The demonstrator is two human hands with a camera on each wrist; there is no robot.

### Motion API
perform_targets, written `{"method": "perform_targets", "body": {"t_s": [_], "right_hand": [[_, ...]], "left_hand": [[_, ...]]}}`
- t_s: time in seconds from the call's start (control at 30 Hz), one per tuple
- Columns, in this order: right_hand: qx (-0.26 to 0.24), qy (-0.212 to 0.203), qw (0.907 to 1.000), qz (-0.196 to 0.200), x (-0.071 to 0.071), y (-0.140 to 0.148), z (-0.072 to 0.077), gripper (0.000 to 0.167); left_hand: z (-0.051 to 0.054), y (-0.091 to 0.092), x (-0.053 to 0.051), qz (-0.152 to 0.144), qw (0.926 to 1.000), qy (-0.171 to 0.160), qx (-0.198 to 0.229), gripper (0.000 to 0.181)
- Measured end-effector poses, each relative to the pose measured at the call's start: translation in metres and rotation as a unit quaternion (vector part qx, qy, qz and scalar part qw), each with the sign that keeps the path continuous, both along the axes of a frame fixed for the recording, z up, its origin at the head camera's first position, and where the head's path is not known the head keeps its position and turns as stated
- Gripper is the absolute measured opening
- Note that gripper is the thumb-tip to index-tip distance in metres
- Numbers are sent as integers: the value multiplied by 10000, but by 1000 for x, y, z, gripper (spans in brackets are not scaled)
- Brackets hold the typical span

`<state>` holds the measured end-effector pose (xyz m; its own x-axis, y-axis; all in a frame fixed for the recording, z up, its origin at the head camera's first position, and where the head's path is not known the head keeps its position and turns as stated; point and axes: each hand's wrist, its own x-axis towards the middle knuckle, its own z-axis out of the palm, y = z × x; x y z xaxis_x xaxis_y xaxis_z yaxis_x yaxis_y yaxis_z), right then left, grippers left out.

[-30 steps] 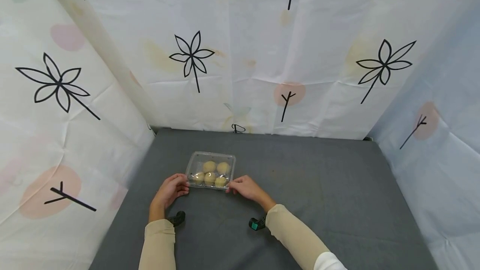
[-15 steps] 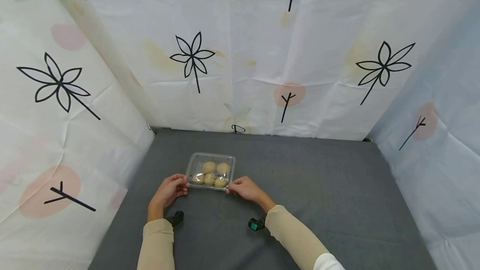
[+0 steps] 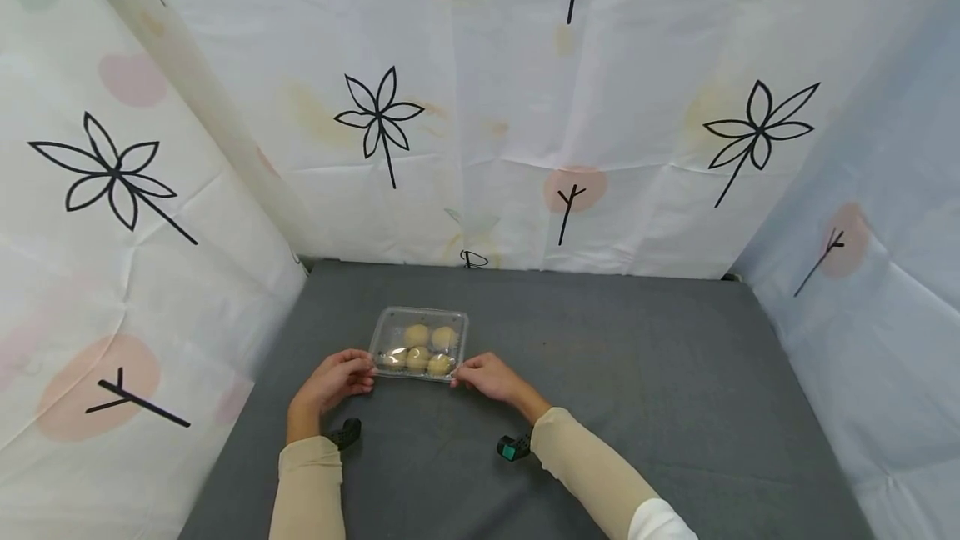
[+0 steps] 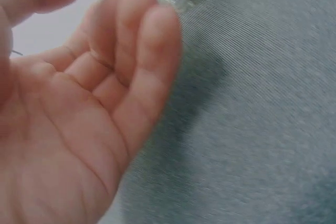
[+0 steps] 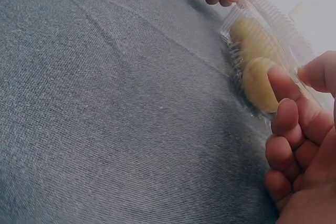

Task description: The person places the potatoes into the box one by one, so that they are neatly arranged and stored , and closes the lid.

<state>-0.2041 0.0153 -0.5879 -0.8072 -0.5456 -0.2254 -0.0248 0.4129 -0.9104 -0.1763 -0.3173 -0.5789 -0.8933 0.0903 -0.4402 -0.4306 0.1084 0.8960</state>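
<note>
A clear plastic clamshell box (image 3: 386, 325) lies on the grey table, left of centre in the head view. Inside are several round, pale yellow pieces (image 3: 417, 359), potato-like in shape; their exact kind is hard to tell. My left hand (image 3: 333, 379) pinches the box's near left corner between thumb and fingertips. On the near right corner, my right hand (image 3: 491, 376) pinches the rim with thumb and index finger. The right wrist view shows the lid (image 5: 283, 35) lying over the yellow pieces (image 5: 259, 82). Only a sliver of the box appears in the left wrist view.
Grey cloth (image 3: 622, 390) covers the table. White patterned curtains (image 3: 510, 107) stand along its back and both sides. A black wrist camera (image 3: 347, 433) sits on the left wrist, another black device (image 3: 513, 447) on the right.
My left forearm and wrist have shifted slightly to the left. Both hands keep their hold on the box corners, and the box stays practically in place.
</note>
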Motion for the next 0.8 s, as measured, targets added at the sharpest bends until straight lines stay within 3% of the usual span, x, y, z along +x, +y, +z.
{"method": "perform_targets", "body": {"t_s": [0.2,0.33,0.6,0.8], "right_hand": [[134,-13,9996,267,-6,1,3,35],[250,145,9986,454,-9,4,6,34],[829,1049,9875,834,-12,9,20,36],[1216,1704,9755,670,-15,16,36,33]], "left_hand": [[10,0,-1,-211,9978,49,-633,28],[16,0,-2,-356,9923,81,-1183,32],[40,1,-10,-524,9677,434,-2426,51],[67,5,-19,-290,9461,864,-3108,58]]}}
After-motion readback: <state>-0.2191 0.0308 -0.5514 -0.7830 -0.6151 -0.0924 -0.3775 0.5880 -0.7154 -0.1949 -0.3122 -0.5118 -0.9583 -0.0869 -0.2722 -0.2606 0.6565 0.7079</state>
